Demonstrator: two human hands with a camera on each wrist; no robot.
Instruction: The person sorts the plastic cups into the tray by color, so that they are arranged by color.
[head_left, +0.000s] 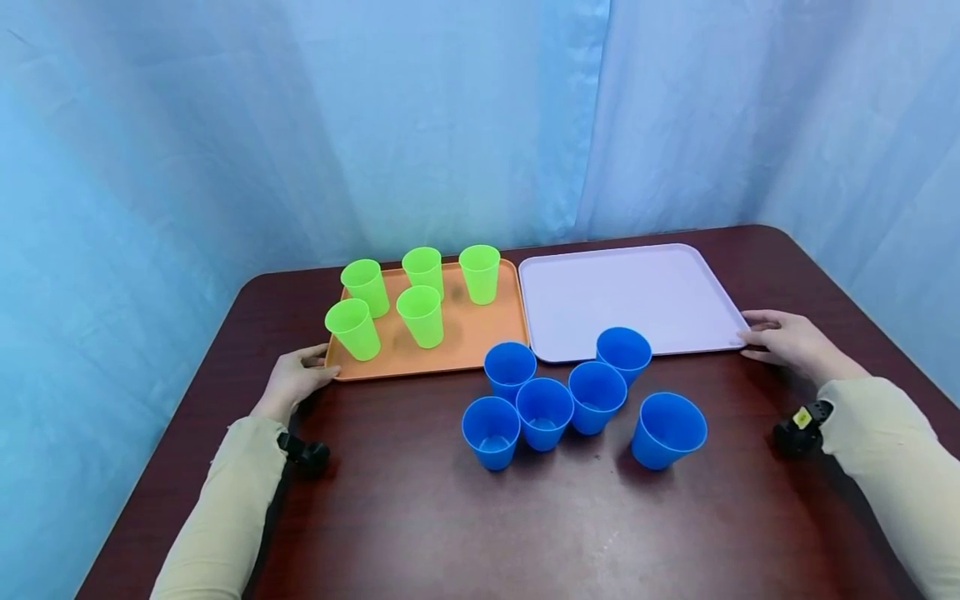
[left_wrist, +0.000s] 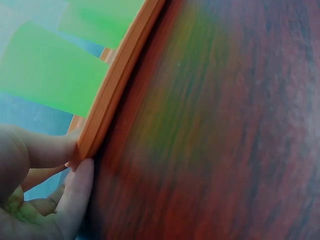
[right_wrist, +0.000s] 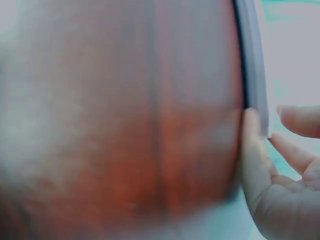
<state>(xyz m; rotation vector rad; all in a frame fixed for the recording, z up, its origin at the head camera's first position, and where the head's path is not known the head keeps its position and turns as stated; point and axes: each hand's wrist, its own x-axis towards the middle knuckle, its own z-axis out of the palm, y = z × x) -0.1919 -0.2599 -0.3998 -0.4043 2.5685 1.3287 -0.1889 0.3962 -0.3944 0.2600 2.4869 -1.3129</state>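
Blurred tabletop [right_wrist: 125, 125] and green cups [left_wrist: 45, 70] in both wrist views.

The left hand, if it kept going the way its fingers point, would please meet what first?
The left hand already touches the orange tray at its near left corner; going on, it would probably meet the nearest green cup first.

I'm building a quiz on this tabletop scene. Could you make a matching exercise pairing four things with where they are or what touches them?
1. green cups
2. blue cups
3. lilac tray
4. orange tray

a. left hand at its corner
b. directly on the table
c. right hand at its corner
d. on the orange tray

Pairs: 1-d, 2-b, 3-c, 4-a
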